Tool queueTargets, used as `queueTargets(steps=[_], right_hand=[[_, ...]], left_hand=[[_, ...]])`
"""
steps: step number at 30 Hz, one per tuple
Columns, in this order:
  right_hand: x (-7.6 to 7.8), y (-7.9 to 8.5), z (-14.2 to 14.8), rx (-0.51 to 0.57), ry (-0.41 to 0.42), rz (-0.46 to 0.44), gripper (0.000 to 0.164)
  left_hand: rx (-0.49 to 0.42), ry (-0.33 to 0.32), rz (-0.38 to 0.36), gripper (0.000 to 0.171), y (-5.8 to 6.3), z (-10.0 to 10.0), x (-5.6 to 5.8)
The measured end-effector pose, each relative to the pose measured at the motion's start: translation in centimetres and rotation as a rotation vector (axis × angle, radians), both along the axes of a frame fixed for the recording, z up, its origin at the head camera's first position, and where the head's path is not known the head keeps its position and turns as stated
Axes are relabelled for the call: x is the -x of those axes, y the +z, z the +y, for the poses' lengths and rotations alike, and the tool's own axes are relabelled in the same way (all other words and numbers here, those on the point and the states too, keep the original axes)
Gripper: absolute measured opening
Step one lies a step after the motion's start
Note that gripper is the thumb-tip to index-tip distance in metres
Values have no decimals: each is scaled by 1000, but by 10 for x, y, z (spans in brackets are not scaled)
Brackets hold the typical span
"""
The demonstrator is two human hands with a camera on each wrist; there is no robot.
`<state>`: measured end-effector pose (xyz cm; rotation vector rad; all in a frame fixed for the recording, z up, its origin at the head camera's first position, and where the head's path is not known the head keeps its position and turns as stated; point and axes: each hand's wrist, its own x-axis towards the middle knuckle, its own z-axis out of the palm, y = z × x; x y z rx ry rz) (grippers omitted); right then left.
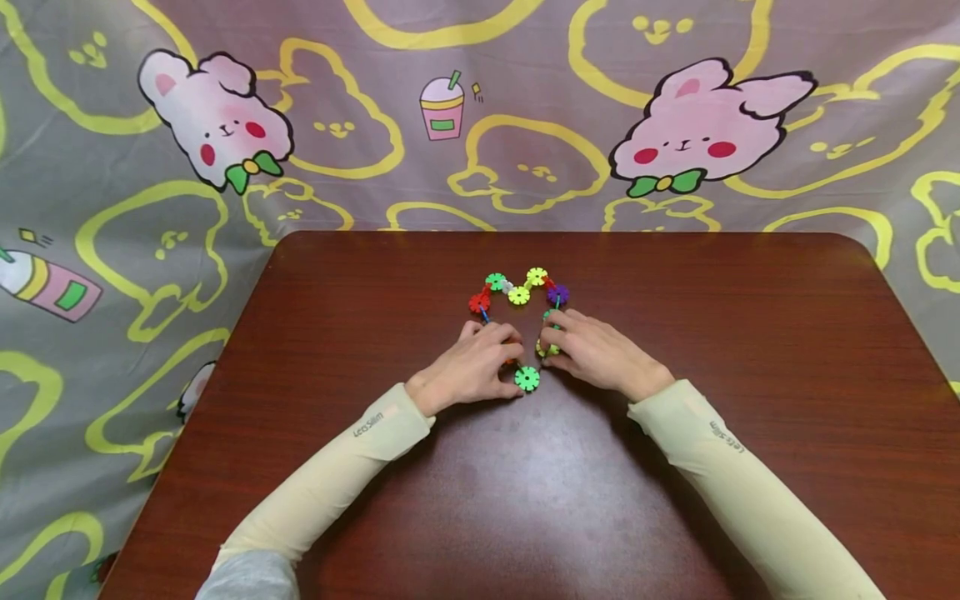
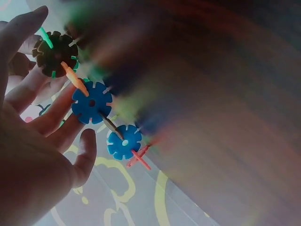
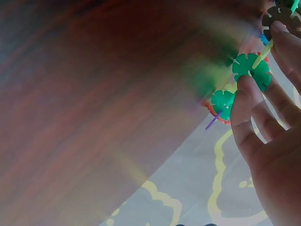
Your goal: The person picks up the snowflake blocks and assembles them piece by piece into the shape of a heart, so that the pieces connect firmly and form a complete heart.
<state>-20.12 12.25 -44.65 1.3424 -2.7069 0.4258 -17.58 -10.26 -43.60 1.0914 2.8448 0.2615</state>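
Observation:
A chain of interlocking notched plastic discs (image 1: 518,298) lies on the table in a heart-like outline, its two sides running down to my hands. My left hand (image 1: 476,360) holds the lower left side, thumb beside a bright green disc (image 1: 527,379) at the bottom. Blue discs (image 2: 92,102) and an orange one (image 2: 74,78) run along its fingers in the left wrist view. My right hand (image 1: 600,354) grips the lower right side, fingertips on a dark disc (image 3: 281,18) and a green disc (image 3: 251,70). Fingers partly hide both sides of the chain.
The brown wooden table (image 1: 300,333) has rounded far corners. Behind it and at the left hangs a grey cloth (image 1: 525,100) printed with rabbits, cups and yellow outlines. Pale sleeves (image 1: 330,475) cover both forearms.

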Motion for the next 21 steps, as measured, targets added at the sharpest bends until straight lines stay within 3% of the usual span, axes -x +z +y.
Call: queueTargets(steps=[9, 21], right_hand=[[0, 1, -1, -7, -8, 2, 14], [-1, 1, -1, -39, -9, 71, 16]], left_hand=[[16, 1, 16, 34, 1, 1, 1], [24, -6, 16, 32, 1, 3, 4]])
